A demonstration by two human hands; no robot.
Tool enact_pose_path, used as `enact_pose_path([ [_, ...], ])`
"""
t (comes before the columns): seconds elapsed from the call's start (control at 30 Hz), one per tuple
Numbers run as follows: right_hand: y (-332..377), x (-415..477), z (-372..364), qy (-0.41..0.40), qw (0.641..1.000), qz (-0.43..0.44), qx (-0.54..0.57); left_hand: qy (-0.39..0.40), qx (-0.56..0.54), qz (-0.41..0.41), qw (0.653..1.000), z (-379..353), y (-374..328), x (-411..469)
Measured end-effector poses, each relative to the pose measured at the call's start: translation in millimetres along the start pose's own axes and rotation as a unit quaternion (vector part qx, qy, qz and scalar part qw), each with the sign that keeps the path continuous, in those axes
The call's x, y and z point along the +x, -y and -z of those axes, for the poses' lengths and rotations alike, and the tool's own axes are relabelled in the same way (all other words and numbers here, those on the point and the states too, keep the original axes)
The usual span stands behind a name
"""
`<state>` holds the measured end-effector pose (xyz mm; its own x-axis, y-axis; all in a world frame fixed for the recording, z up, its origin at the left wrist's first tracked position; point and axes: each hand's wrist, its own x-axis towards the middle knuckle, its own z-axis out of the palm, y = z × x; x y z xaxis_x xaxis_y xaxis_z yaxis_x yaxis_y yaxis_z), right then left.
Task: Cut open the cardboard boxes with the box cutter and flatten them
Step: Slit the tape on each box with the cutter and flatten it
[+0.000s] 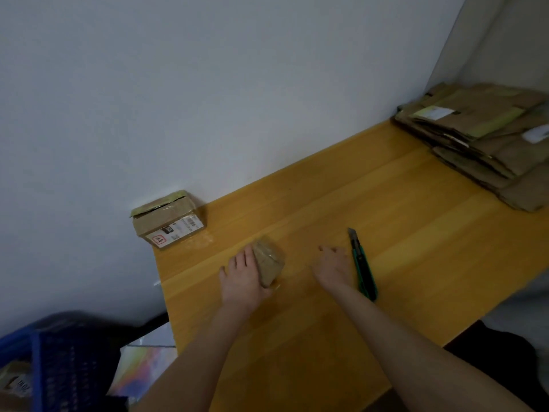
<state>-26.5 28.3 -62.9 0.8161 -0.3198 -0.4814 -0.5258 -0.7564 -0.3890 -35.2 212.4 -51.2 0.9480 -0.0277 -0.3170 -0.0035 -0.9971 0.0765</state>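
One head-worn wide-angle view, tilted, looks forward and down close over the surface (pixel 401 209); left hand (pixel 242 278) and right hand (pixel 334 267) sit toward six o'clock.

Wall (pixel 208 84): plain white, fills upper left and centre.
Table (pixel 401 209): yellow wood, lower centre to right.
Crate (pixel 59 367): blue, lower left.
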Motion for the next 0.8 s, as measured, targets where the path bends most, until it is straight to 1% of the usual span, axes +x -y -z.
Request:
enact_pose_path([
  [0.07, -24.8, 4.2, 4.3, -0.015, 0.998, -0.036, -0.039, -0.002, 0.019, -0.03, 0.999, 2.4, 5.4, 7.9],
  [0.13, -46.2, 8.3, 4.2, 0.0, 0.996, -0.073, -0.056, -0.008, 0.052, -0.061, 0.997, 1.1, 8.3, 12.9],
  [0.23, -65.2, 11.9, -4.0, 0.041, 0.993, -0.099, -0.052, 0.001, 0.056, -0.052, 0.997, -3.4, 6.7, 14.7],
  [0.33, -70.2, 11.3, -12.5, 0.013, 0.993, -0.078, -0.088, 0.013, 0.037, -0.039, 0.998, -5.5, 7.2, 17.6],
  [0.4, -68.7, 8.6, -16.0, -0.023, 0.991, -0.042, -0.125, 0.024, 0.037, -0.048, 0.998, -3.7, 10.0, 19.0],
  [0.47, -62.9, 5.7, -19.0, -0.04, 0.99, -0.006, -0.137, 0.016, 0.032, -0.056, 0.998, -3.3, 14.4, 17.3],
  [0.57, -48.3, 6.7, -25.8, -0.025, 0.994, 0.018, -0.108, -0.027, 0.019, -0.061, 0.998, -5.4, 25.3, 11.2],
  [0.63, -37.5, 8.9, -27.7, -0.001, 0.996, 0.009, -0.092, -0.038, 0.024, -0.069, 0.997, -5.3, 34.3, 6.9],
  [0.7, -29.4, 11.4, -28.7, 0.04, 0.997, -0.006, -0.072, -0.043, 0.035, -0.067, 0.996, -1.6, 42.7, 2.4],
  [0.8, -16.4, 8.7, -27.5, 0.099, 0.994, -0.022, 0.033, -0.055, 0.049, -0.056, 0.996, 7.5, 54.7, -3.9],
])
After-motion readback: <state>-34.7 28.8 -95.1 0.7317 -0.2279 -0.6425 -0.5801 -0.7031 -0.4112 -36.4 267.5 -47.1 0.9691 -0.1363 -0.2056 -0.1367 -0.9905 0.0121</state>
